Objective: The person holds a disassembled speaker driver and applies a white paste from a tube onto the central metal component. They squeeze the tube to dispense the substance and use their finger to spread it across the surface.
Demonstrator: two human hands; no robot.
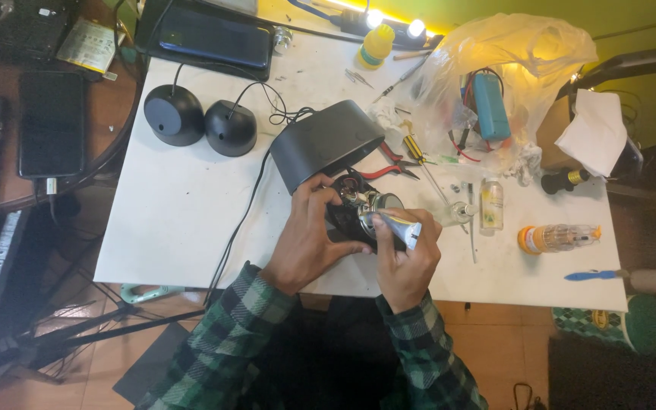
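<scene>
My left hand [305, 235] grips a round black speaker part [347, 214] with a shiny metal centre at the near edge of the white table [184, 220]. My right hand [408, 262] holds a small silver tube [392, 224] with its tip over that part. A black speaker housing [324, 143] lies tilted just behind my hands. A cable runs from it toward the table's front edge.
Two small black dome speakers [199, 121] sit at the left. Red-handled pliers [389, 163] and a yellow-handled screwdriver [419, 156] lie behind the housing. A clear plastic bag [495, 76] with a blue item, small bottles [556, 237] and a white cloth [594, 129] are at the right.
</scene>
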